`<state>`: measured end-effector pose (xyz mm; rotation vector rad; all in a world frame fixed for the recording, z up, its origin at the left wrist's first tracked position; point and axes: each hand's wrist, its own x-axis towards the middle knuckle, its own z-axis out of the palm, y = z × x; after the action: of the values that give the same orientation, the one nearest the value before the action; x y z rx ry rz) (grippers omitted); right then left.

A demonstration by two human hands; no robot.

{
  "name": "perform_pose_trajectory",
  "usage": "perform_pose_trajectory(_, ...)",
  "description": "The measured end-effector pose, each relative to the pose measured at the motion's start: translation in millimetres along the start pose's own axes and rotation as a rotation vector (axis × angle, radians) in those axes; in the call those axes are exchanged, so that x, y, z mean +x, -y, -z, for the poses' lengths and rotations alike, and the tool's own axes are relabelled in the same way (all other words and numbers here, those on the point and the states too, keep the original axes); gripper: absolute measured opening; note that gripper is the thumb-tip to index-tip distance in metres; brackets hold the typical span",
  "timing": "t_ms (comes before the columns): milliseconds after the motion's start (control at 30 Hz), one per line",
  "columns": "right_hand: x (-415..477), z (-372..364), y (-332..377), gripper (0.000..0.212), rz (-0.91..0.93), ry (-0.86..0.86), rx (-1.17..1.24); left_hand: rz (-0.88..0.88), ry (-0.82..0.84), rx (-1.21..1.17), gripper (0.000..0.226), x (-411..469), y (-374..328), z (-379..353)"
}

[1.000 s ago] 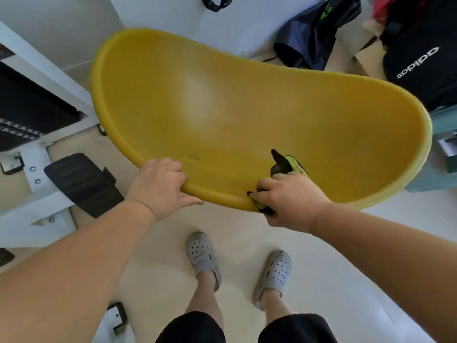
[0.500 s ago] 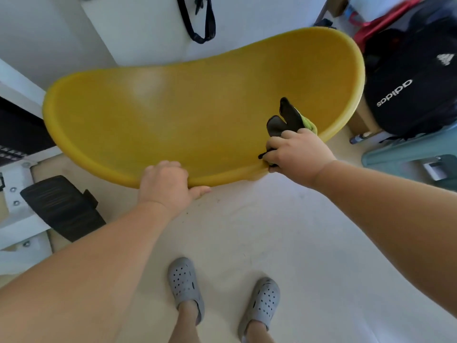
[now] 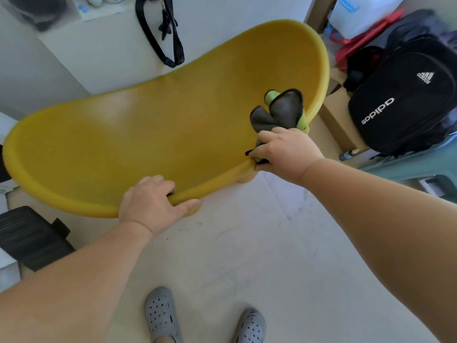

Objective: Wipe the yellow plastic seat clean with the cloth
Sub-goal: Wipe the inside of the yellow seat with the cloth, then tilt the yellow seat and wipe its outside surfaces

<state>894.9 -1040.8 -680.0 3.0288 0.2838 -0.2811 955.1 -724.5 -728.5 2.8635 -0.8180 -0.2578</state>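
A long yellow plastic seat (image 3: 153, 144) fills the middle of the head view, its hollow side facing me and its right end tilted up. My left hand (image 3: 150, 204) grips the near rim, fingers over the edge and thumb under it. My right hand (image 3: 284, 151) holds a dark grey and lime-green cloth (image 3: 282, 112) against the near rim close to the seat's right end. Part of the cloth sticks up above my knuckles.
A black backpack (image 3: 405, 100) and a cardboard box (image 3: 336, 120) stand at the right, with red items behind. A black strap (image 3: 168, 38) hangs on the white wall. A black pedal-like part (image 3: 29, 238) lies at the left. My grey clogs (image 3: 160, 315) stand on the pale floor.
The seat's right end has swung upward and the seat has shifted left in view. My right hand with the cloth has slid along the near rim toward the right end. My left hand keeps its grip.
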Motion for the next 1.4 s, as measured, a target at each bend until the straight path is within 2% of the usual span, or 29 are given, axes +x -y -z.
perform_pose_trajectory(100,4,1,-8,0.037,-0.011,0.015,0.137,0.01,0.03,0.035,0.066,-1,-2,0)
perform_pose_trajectory(233,-8,-21,-4,0.039,-0.092,-0.086,0.219,0.018,0.088,0.066,0.066,-1,-6,6)
perform_pose_trajectory(333,-20,-34,8,0.04,-0.216,-0.207,0.273,0.023,0.222,0.054,0.075,5,-13,15)
perform_pose_trajectory(400,-24,-33,19,0.039,-0.276,-0.227,0.321,-0.007,0.347,0.004,0.082,15,-25,25)
perform_pose_trajectory(467,-29,-26,26,0.041,-0.325,-0.253,0.408,-0.034,0.394,-0.041,0.08,31,-49,37)
perform_pose_trajectory(600,-41,-8,17,0.053,-0.458,-0.387,0.607,-0.035,0.237,-0.215,0.066,69,-105,54)
perform_pose_trajectory(833,-76,-21,-60,0.025,-0.714,-0.543,0.991,-0.1,0.145,-0.283,0.065,112,-188,36)
perform_pose_trajectory(1033,-107,-64,-136,0.021,-0.923,-0.655,1.391,-0.06,0.076,-0.242,0.062,145,-266,28)
perform_pose_trajectory(1167,-118,-94,-183,0.019,-0.952,-0.708,1.524,-0.027,0.095,-0.127,0.065,174,-304,24)
perform_pose_trajectory(1267,-116,-119,-206,0.018,-0.897,-0.712,1.584,-0.018,0.083,-0.092,0.07,202,-323,16)
perform_pose_trajectory(1400,-98,-172,-224,0.018,-0.842,-0.716,1.591,-0.03,0.089,-0.084,0.061,248,-332,-6)
